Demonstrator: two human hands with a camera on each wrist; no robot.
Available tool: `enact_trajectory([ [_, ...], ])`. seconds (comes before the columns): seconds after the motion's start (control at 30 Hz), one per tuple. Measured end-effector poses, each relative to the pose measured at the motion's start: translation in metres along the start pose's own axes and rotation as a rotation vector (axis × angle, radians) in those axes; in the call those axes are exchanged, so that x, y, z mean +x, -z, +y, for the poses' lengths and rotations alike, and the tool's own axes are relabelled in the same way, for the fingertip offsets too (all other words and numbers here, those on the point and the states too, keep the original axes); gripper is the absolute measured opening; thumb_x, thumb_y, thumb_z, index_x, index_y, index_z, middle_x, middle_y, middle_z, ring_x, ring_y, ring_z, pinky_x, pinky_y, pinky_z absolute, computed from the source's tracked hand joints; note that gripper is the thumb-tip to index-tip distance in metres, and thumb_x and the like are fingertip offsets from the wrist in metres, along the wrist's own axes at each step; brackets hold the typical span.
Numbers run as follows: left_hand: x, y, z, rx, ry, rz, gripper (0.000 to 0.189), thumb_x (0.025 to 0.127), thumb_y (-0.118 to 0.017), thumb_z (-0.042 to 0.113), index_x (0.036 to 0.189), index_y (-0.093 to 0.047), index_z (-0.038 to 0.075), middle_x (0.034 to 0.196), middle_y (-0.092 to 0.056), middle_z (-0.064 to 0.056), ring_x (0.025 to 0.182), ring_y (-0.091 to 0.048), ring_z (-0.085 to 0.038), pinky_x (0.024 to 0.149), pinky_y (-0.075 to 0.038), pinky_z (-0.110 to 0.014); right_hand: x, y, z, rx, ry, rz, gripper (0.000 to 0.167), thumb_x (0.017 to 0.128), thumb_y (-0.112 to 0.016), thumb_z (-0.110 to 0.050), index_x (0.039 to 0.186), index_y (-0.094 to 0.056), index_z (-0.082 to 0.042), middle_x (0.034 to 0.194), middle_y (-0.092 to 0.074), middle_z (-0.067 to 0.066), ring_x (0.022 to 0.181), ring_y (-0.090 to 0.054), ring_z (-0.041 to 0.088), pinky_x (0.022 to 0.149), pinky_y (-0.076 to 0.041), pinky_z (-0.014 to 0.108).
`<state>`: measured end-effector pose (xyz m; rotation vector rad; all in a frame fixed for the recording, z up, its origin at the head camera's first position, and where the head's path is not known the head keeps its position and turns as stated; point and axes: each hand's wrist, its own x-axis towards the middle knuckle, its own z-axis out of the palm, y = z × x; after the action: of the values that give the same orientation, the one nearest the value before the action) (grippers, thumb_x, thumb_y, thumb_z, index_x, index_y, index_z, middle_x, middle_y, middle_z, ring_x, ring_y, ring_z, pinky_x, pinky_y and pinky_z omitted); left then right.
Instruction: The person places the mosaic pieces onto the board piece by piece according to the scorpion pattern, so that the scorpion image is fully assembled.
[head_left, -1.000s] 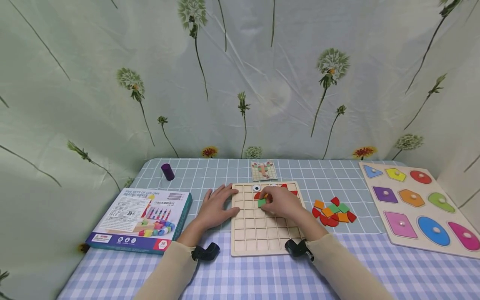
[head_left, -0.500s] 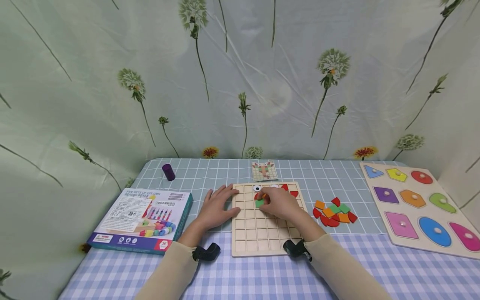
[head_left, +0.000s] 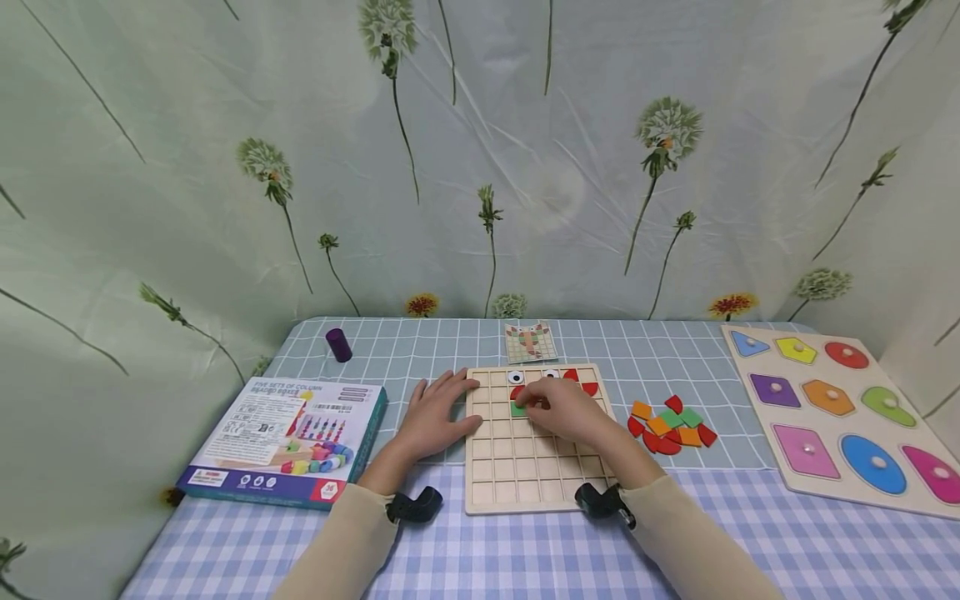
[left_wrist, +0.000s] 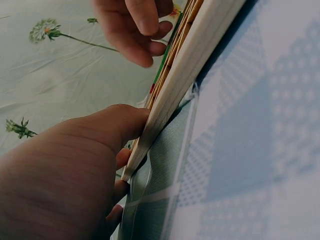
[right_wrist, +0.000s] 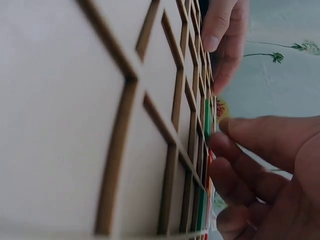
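Observation:
A wooden grid board (head_left: 523,471) lies in front of me. My left hand (head_left: 429,423) rests at its left edge, fingers extended, thumb and fingertips touching the rim; the left wrist view shows the thumb (left_wrist: 127,121) against the side. My right hand (head_left: 564,408) is over the upper part of the board, fingers loosely bent. Its fingertips are right at a green square tile (head_left: 517,410) set in the grid; the right wrist view shows this green tile (right_wrist: 207,117) beside the thumb. Eye tiles (head_left: 515,377) and red quarter-round tiles (head_left: 590,388) sit in upper cells, some hidden by the hand.
A pile of red, orange and green tiles (head_left: 673,427) lies right of the board. A small pattern card (head_left: 531,342) is behind it. A boxed toy (head_left: 285,437) and purple cylinder (head_left: 339,345) are left; a knobbed shape puzzle (head_left: 836,417) is far right.
The green tile has shifted slightly left into its cell. My right fingers have loosened and moved a little over it, covering the orange bit seen earlier. My left hand has stayed put.

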<state>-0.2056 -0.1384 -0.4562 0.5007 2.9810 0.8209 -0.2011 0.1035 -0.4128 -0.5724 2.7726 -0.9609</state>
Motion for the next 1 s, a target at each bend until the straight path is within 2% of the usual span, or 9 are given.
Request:
enact_trajectory([
  [0.17, -0.001, 0.0, 0.0, -0.006, 0.009, -0.002, 0.058, 0.092, -0.066, 0.043, 0.144, -0.053, 0.022, 0.163, -0.035, -0.005, 0.153, -0.026, -0.03, 0.123, -0.007, -0.064, -0.009, 0.005, 0.005, 0.043, 0.055, -0.039, 0.018, 0.094, -0.065, -0.01, 0.109, -0.074, -0.014, 0.101, -0.072, -0.003, 0.087, -0.06, 0.011, 0.082, -0.052, 0.031],
  [0.37, -0.002, 0.002, -0.002, 0.003, 0.014, 0.004, 0.058, 0.092, -0.066, 0.043, 0.144, -0.053, 0.023, 0.163, -0.035, -0.004, 0.153, -0.027, -0.03, 0.123, -0.007, -0.063, -0.018, 0.011, 0.011, 0.045, 0.109, -0.07, 0.022, 0.094, -0.067, -0.012, 0.115, -0.072, -0.016, 0.113, -0.072, -0.003, 0.097, -0.062, 0.012, 0.088, -0.053, 0.034],
  [0.53, -0.003, 0.002, -0.002, 0.005, 0.013, 0.001, 0.058, 0.091, -0.066, 0.043, 0.144, -0.052, 0.022, 0.163, -0.035, -0.004, 0.154, -0.026, -0.03, 0.123, -0.007, -0.063, -0.026, 0.022, 0.02, 0.04, 0.132, -0.04, 0.027, 0.093, -0.068, -0.01, 0.12, -0.07, -0.013, 0.117, -0.071, 0.002, 0.1, -0.064, 0.016, 0.08, -0.052, 0.031],
  [0.77, -0.003, 0.002, 0.0, -0.004, 0.005, 0.0, 0.059, 0.092, -0.066, 0.043, 0.144, -0.052, 0.022, 0.163, -0.035, -0.005, 0.154, -0.026, -0.03, 0.123, -0.007, -0.064, -0.038, 0.044, 0.04, 0.036, 0.041, 0.038, 0.03, 0.094, -0.067, -0.011, 0.124, -0.068, -0.012, 0.124, -0.067, 0.007, 0.103, -0.063, 0.022, 0.08, -0.053, 0.032],
  [1.0, 0.0, 0.0, -0.001, 0.007, 0.002, -0.003, 0.058, 0.092, -0.066, 0.044, 0.145, -0.052, 0.023, 0.163, -0.035, -0.003, 0.154, -0.025, -0.029, 0.124, -0.007, -0.062, -0.044, 0.064, 0.06, 0.0, -0.013, 0.075, 0.031, 0.094, -0.067, -0.012, 0.125, -0.066, -0.01, 0.126, -0.065, 0.014, 0.103, -0.063, 0.025, 0.079, -0.054, 0.035],
])
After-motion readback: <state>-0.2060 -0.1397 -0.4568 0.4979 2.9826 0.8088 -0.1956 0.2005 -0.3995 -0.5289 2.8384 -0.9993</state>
